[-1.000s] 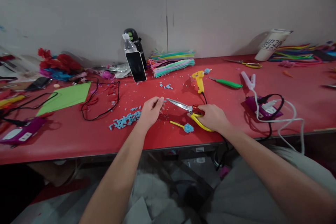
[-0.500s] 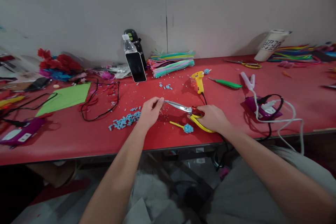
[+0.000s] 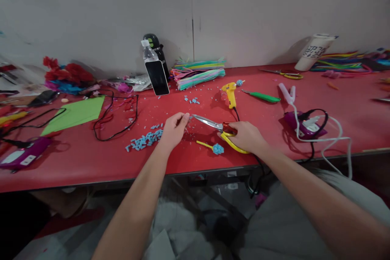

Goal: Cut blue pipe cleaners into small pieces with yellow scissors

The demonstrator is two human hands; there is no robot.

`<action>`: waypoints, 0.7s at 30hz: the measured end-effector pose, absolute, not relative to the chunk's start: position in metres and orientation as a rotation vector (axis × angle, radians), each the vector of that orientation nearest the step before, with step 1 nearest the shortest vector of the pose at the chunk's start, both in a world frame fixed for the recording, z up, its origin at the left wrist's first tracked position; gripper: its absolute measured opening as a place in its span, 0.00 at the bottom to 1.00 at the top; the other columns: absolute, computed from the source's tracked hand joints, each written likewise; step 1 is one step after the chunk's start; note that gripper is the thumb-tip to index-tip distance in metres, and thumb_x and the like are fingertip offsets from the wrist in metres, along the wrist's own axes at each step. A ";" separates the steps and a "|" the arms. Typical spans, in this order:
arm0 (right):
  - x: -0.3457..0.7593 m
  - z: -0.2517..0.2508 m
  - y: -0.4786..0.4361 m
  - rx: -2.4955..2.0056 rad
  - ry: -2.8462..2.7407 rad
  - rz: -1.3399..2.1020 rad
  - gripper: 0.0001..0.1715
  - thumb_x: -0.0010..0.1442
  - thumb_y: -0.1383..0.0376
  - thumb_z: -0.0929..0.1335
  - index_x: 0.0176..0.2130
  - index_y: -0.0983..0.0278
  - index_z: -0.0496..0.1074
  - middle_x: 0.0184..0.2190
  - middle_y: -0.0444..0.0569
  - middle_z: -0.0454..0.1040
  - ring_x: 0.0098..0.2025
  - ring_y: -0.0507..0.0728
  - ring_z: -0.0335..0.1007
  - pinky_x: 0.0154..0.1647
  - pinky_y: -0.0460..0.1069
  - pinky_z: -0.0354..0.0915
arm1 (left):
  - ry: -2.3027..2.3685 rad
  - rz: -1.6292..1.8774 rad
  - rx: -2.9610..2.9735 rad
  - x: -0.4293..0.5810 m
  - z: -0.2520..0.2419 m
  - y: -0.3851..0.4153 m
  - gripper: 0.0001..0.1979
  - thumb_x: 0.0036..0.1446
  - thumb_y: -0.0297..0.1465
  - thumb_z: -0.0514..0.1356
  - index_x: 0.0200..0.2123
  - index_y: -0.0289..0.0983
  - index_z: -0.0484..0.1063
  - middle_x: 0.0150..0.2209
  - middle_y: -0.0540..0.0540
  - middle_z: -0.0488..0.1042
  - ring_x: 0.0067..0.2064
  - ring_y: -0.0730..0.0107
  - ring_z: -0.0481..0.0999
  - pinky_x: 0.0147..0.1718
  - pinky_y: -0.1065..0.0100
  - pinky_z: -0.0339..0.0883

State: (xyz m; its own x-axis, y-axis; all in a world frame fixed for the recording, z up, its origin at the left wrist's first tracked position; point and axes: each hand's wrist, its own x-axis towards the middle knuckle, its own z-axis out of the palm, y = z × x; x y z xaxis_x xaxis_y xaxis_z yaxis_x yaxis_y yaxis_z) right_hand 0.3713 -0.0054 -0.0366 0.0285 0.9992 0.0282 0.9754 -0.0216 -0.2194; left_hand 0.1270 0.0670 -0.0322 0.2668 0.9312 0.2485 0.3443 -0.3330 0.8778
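Observation:
My right hand (image 3: 245, 135) grips a pair of scissors (image 3: 210, 122) by their red and yellow handles, the blades pointing left. Close to the blade tips, my left hand (image 3: 174, 130) is pinched closed; what sits between its thumb and finger is too small to name. Beside that hand lies a pile of short light-blue fuzzy pieces (image 3: 143, 141). A yellow stem with a light-blue fuzzy head (image 3: 217, 148) rests on the red table (image 3: 189, 162), below the scissors.
Behind the scissors lie a yellow glue gun (image 3: 230, 94) and a green-handled cutter (image 3: 264, 97). A phone (image 3: 157, 78) leans against bottles near bundled pipe cleaners (image 3: 199, 74). Purple power strips (image 3: 300, 125) with cords lie right and left. Green paper (image 3: 74, 114) is at left.
The scissor tips have come slightly away from my left fingertips. Both hands otherwise stay in nearly the same place.

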 end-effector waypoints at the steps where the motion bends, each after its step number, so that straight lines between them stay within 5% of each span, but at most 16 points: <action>1: 0.371 -0.037 -0.005 -2.115 -2.065 0.196 0.19 0.53 0.48 0.64 0.29 0.59 0.72 0.29 0.48 0.76 0.30 0.56 0.69 0.24 0.47 0.47 | 1.160 1.043 1.829 0.127 -0.032 0.067 0.20 0.59 0.45 0.52 0.26 0.36 0.67 0.23 0.50 0.67 0.26 0.74 0.66 0.28 0.72 0.59; 14: 0.370 -0.035 -0.003 -2.149 -2.059 0.170 0.20 0.55 0.49 0.62 0.30 0.59 0.74 0.30 0.50 0.76 0.31 0.56 0.70 0.24 0.47 0.48 | 1.161 1.037 1.780 0.128 -0.032 0.066 0.20 0.58 0.46 0.52 0.27 0.36 0.68 0.23 0.50 0.68 0.26 0.73 0.66 0.27 0.72 0.60; 21: 0.371 -0.036 -0.006 -2.115 -2.030 0.206 0.23 0.53 0.45 0.63 0.27 0.60 0.71 0.28 0.49 0.75 0.27 0.54 0.67 0.23 0.47 0.48 | 1.168 1.026 1.727 0.127 -0.035 0.068 0.22 0.60 0.46 0.50 0.21 0.37 0.59 0.18 0.53 0.58 0.21 0.76 0.58 0.22 0.71 0.53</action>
